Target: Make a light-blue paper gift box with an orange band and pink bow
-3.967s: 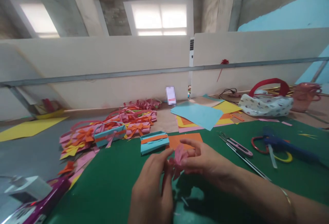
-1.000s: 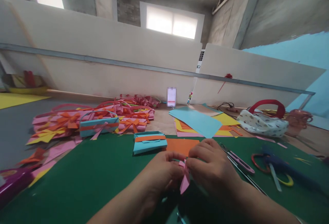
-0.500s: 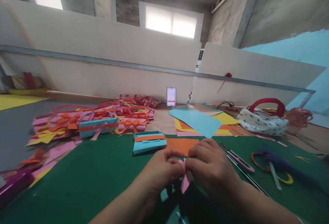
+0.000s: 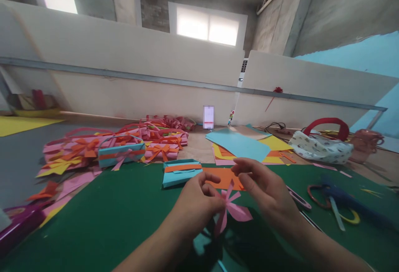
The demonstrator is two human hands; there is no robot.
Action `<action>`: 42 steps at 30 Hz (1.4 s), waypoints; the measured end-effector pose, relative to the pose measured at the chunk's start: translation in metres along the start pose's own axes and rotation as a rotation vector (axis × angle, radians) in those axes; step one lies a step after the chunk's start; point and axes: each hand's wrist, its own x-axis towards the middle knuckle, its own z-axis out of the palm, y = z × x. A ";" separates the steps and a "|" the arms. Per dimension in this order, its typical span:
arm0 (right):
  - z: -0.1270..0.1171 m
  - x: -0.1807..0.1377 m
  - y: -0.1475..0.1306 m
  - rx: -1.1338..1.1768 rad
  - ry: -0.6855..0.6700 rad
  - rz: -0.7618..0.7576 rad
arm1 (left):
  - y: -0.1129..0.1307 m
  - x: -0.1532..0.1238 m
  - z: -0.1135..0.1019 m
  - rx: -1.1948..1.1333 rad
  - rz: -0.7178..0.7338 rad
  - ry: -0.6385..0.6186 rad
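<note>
Between thumb and fingers, my left hand (image 4: 199, 201) pinches a pink paper bow (image 4: 235, 210) by its left side, its strips and loops spread out to the right. My right hand (image 4: 264, 186) is apart from the bow, fingers parted and nothing in them. Behind my left hand lies a blue paper bag (image 4: 179, 176) with an orange band across it. An orange paper sheet (image 4: 225, 177) sits behind the bow, partly covered by my hands. All this is over a green mat (image 4: 131, 209).
Scissors (image 4: 338, 205), a pink cutter (image 4: 299, 198) and a metal ruler (image 4: 311, 221) lie at right. Coloured paper sheets (image 4: 240, 143) and a fabric basket (image 4: 321, 147) stand behind. Finished pink paper bags (image 4: 90, 145) pile up at left, beside a purple object (image 4: 25, 226).
My right hand has let go of the pink bow and moved up and right, its fingers opening. The bow has turned and its strips now show spread out in my left hand.
</note>
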 end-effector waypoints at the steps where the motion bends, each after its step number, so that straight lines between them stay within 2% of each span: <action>1: 0.000 0.001 0.000 0.050 -0.010 0.048 | 0.000 0.000 0.000 0.010 0.010 0.013; 6: 0.007 -0.001 -0.001 0.179 -0.201 0.192 | -0.005 0.001 0.001 0.043 -0.006 -0.020; 11: 0.017 -0.005 0.001 0.318 -0.294 0.314 | -0.004 -0.001 0.002 0.068 0.043 -0.011; 13: 0.017 -0.004 0.001 0.373 -0.309 0.348 | -0.003 0.000 0.001 0.090 0.034 -0.008; 18: 0.014 -0.001 -0.002 0.384 -0.312 0.407 | -0.008 0.003 -0.001 0.016 0.006 -0.128; 26: 0.013 -0.002 -0.003 0.375 -0.317 0.456 | -0.007 0.004 -0.001 -0.081 -0.038 -0.244; 32: 0.012 0.000 -0.004 0.400 -0.278 0.483 | -0.008 0.008 -0.004 -0.061 -0.083 -0.196; 37: 0.012 0.002 -0.004 0.459 -0.306 0.474 | -0.006 0.009 -0.004 -0.057 -0.110 -0.170; 42: 0.009 0.002 0.003 0.445 -0.317 0.466 | -0.005 0.007 -0.002 0.121 -0.006 -0.085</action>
